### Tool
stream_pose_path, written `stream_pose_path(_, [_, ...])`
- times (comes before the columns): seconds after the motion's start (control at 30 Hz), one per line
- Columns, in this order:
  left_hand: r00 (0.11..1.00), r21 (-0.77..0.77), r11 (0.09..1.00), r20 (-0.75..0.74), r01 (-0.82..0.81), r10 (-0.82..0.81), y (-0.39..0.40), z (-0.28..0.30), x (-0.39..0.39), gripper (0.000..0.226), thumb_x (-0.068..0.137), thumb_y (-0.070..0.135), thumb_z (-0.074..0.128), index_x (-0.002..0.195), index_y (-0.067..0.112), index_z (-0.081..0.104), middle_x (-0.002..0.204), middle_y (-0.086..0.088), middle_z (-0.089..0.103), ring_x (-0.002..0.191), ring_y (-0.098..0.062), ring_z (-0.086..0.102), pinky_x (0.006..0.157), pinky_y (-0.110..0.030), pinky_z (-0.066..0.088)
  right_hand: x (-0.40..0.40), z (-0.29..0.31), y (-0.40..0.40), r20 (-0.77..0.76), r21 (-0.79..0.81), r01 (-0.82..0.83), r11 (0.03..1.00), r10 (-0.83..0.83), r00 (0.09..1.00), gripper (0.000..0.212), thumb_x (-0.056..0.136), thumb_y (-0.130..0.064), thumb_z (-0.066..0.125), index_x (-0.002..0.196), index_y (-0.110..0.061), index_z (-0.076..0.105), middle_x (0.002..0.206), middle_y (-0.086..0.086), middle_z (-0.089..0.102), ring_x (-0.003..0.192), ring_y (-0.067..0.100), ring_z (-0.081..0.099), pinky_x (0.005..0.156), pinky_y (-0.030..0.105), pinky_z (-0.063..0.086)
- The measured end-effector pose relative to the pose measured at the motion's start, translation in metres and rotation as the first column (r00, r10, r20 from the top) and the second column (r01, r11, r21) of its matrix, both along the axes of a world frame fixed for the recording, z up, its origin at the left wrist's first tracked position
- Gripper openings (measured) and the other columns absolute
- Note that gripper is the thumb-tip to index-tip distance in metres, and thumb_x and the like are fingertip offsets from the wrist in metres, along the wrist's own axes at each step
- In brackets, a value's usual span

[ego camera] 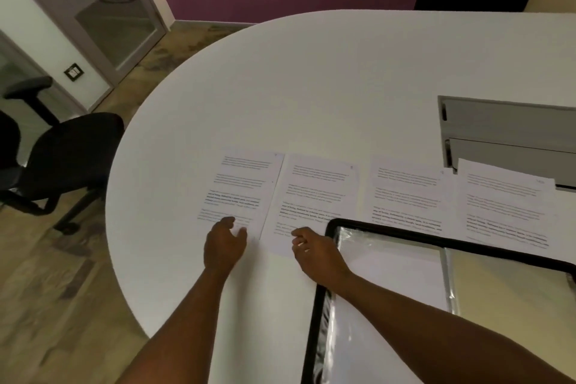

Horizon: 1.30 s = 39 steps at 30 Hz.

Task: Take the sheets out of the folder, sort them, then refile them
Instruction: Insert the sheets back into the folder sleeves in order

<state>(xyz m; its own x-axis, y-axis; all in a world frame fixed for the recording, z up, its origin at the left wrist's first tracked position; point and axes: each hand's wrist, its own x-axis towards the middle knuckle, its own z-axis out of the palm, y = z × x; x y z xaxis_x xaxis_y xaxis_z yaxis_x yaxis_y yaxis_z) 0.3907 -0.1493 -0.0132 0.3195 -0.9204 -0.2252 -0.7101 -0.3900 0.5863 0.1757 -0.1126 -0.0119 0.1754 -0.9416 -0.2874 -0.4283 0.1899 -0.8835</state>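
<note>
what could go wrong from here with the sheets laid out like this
The second printed white sheet from the left has its corner tucked under the open black-edged folder with clear sleeves, so pulling it might crease or tear it. The far-right sheet overlaps the grey hatch in the white table and might catch there. The left hand on the leftmost sheet might skew the row.

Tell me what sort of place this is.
Probably an office or meeting room: a large rounded white table with a grey metal cable hatch, a black swivel office chair, and a glass-panelled door.
</note>
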Motion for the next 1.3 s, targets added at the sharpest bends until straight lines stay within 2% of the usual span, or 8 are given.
stream_pose_path(0.1, [0.999, 0.032, 0.999, 0.011, -0.039, 0.039, -0.024, -0.003, 0.033, 0.05, 0.086, 0.024, 0.069, 0.13, 0.004, 0.055, 0.127, -0.014, 0.061, 0.115, -0.031, 0.058, 0.099, -0.036, 0.043, 0.029, -0.006, -0.03, 0.016, 0.022, 0.02, 1.0, -0.021, 1.0, 0.029, 0.09, -0.016, 0.06, 0.119, -0.011, 0.06, 0.098, -0.002, 0.064, 0.088, 0.014, 0.065, 0.08, 0.018, 0.051])
stream_pose_path(0.23, [0.996, 0.069, 0.994, 0.021, -0.082, 0.081, -0.049, -0.014, 0.061, 0.059, 0.085, 0.024, 0.071, 0.136, 0.004, 0.049, 0.137, -0.018, 0.052, 0.126, -0.034, 0.049, 0.105, -0.039, 0.038, 0.059, -0.002, -0.067, 0.163, 0.411, 0.145, 0.9, -0.229, 0.96, 0.026, 0.089, -0.017, 0.063, 0.113, -0.019, 0.056, 0.104, 0.002, 0.066, 0.096, 0.018, 0.064, 0.086, 0.028, 0.054])
stream_pose_path(0.37, [0.99, 0.143, 0.983, 0.096, -0.115, 0.102, -0.072, -0.027, 0.077, 0.076, 0.082, 0.037, 0.073, 0.143, 0.007, 0.04, 0.145, -0.017, 0.043, 0.133, -0.036, 0.041, 0.109, -0.044, 0.034, 0.086, -0.004, -0.085, 0.173, 0.631, 0.219, 0.744, -0.41, 0.896, 0.025, 0.084, 0.001, 0.058, 0.07, -0.017, 0.046, 0.064, 0.006, 0.043, 0.052, 0.015, 0.043, 0.054, 0.028, 0.035])
stream_pose_path(0.53, [0.97, 0.235, 0.954, 0.199, -0.188, 0.143, -0.093, -0.034, 0.086, 0.089, 0.072, 0.052, 0.077, 0.141, 0.011, 0.04, 0.14, -0.018, 0.045, 0.127, -0.041, 0.044, 0.103, -0.049, 0.039, 0.109, -0.017, -0.09, -0.025, 0.612, 0.323, 0.722, -0.39, 0.92, 0.016, 0.075, -0.008, 0.058, 0.066, -0.015, 0.045, 0.063, 0.002, 0.045, 0.056, 0.018, 0.048, 0.053, 0.024, 0.035])
stream_pose_path(0.7, [0.952, 0.265, 0.927, 0.226, -0.265, 0.207, -0.108, -0.037, 0.092, 0.081, 0.068, 0.048, 0.082, 0.131, 0.009, 0.047, 0.128, -0.019, 0.052, 0.12, -0.04, 0.049, 0.099, -0.049, 0.042, 0.115, -0.026, -0.094, -0.227, 0.473, 0.345, 0.811, -0.266, 0.937, 0.034, 0.088, -0.018, 0.06, 0.117, -0.006, 0.049, 0.109, 0.005, 0.057, 0.095, 0.018, 0.058, 0.071, 0.024, 0.046])
stream_pose_path(0.9, [0.971, 0.184, 0.955, 0.091, -0.233, 0.22, -0.11, -0.032, 0.096, 0.019, 0.087, 0.016, 0.051, 0.097, 0.007, 0.064, 0.102, -0.017, 0.066, 0.092, -0.036, 0.059, 0.079, -0.039, 0.049, 0.117, -0.033, -0.1, -0.108, 0.53, 0.329, 0.781, -0.323, 0.94, 0.014, 0.082, -0.016, 0.068, 0.093, -0.009, 0.062, 0.093, 0.009, 0.067, 0.077, 0.02, 0.064, 0.059, 0.025, 0.052])
stream_pose_path(1.03, [0.967, 0.05, 0.97, 0.101, -0.24, 0.234, -0.106, -0.012, 0.092, 0.024, 0.093, 0.016, 0.044, 0.104, 0.008, 0.064, 0.108, -0.018, 0.065, 0.098, -0.039, 0.058, 0.081, -0.041, 0.048, 0.114, -0.032, -0.103, -0.087, 0.474, 0.308, 0.825, -0.304, 0.949, 0.023, 0.084, -0.018, 0.065, 0.066, -0.016, 0.052, 0.086, 0.015, 0.07, 0.081, 0.03, 0.068, 0.076, 0.038, 0.059])
stream_pose_path(1.3, [0.961, -0.107, 0.955, -0.051, -0.276, 0.272, -0.091, 0.045, 0.076, 0.029, 0.096, 0.015, 0.041, 0.113, 0.007, 0.063, 0.111, -0.016, 0.064, 0.099, -0.036, 0.056, 0.082, -0.038, 0.045, 0.076, 0.008, -0.096, 0.063, 0.413, 0.282, 0.866, -0.337, 0.94, 0.013, 0.087, -0.02, 0.069, 0.078, -0.014, 0.062, 0.077, 0.002, 0.069, 0.068, 0.014, 0.066, 0.081, 0.038, 0.059])
